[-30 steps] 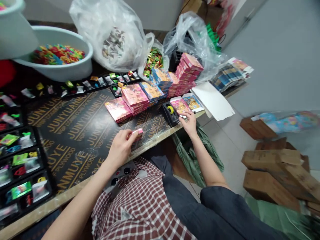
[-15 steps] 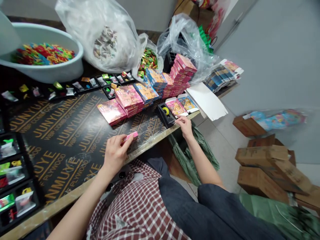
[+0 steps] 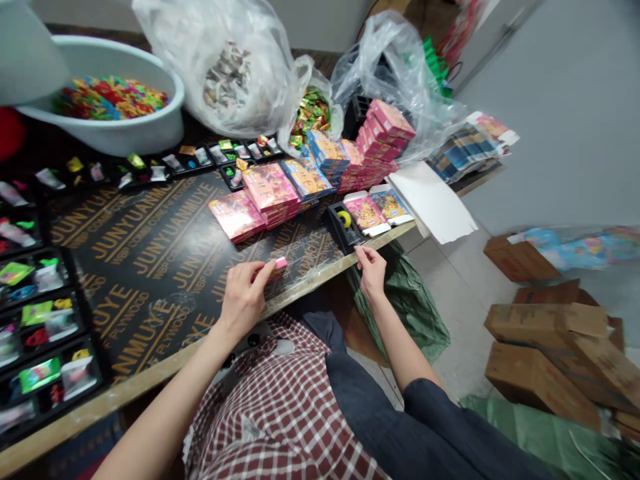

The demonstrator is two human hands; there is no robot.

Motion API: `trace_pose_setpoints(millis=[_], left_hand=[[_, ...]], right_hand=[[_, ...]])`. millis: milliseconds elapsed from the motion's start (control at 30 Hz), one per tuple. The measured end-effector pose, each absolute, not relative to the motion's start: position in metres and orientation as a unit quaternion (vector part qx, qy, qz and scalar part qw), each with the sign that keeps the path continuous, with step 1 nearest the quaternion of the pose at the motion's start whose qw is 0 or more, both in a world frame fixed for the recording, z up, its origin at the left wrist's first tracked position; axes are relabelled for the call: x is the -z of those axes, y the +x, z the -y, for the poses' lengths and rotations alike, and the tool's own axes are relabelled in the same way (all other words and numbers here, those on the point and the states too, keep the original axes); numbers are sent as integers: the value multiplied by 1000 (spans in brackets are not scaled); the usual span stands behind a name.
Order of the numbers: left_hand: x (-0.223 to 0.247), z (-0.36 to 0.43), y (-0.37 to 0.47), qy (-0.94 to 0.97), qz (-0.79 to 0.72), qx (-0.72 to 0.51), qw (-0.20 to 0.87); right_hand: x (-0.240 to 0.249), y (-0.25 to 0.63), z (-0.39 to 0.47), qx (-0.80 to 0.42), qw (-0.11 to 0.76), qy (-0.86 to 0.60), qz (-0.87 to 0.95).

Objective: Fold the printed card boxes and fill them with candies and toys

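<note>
My left hand (image 3: pixel 246 291) is closed around a small pink box (image 3: pixel 278 268) that stands on edge on the dark plywood tabletop (image 3: pixel 173 253). Near the front edge of the table, my right hand (image 3: pixel 371 268) pinches its fingertips together beside a black tape dispenser (image 3: pixel 343 228) with yellow tape; anything between them is too small to make out. Right behind the dispenser lie a flat pink box (image 3: pixel 367 213) and a blue one (image 3: pixel 389 204). Stacks of pink boxes (image 3: pixel 270 188) and blue boxes (image 3: pixel 306 179) stand beyond my left hand.
A tub (image 3: pixel 175 107) of colourful pieces and a plastic bag (image 3: pixel 270 73) of packets stand at the back. Filled black trays (image 3: pixel 95 360) line the left side. White sheets (image 3: pixel 433 203) overhang the right edge; cardboard boxes (image 3: pixel 540 383) lie on the floor.
The view has shifted, so the table's contents appear further right. My right hand has drawn slightly away from the flat pink box, toward the dispenser's front end. My left hand still holds the small box.
</note>
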State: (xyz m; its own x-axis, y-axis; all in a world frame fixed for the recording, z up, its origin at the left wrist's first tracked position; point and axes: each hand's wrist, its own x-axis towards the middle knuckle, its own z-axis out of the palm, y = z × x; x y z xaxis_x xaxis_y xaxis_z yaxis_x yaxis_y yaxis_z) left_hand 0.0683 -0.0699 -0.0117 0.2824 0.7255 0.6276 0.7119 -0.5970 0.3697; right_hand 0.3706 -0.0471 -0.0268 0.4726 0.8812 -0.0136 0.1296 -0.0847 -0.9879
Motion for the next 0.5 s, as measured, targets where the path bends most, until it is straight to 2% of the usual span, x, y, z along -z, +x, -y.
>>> trace_pose_setpoints(millis=[133,200,300,500], left_hand=[[8,73,67,805,-453,-382,31],[8,73,65,806,-455,-376,39],[10,72,64,801,-446,-397,47],[11,71,62,812,-428,-395,35]], right_hand=[[-9,299,66,-676,406,-490,372],[-21,271,69,-771,341,-403,355],[-27,249,65,-829,308,-336,324],[-18,251,56,-858,296,-327,263]])
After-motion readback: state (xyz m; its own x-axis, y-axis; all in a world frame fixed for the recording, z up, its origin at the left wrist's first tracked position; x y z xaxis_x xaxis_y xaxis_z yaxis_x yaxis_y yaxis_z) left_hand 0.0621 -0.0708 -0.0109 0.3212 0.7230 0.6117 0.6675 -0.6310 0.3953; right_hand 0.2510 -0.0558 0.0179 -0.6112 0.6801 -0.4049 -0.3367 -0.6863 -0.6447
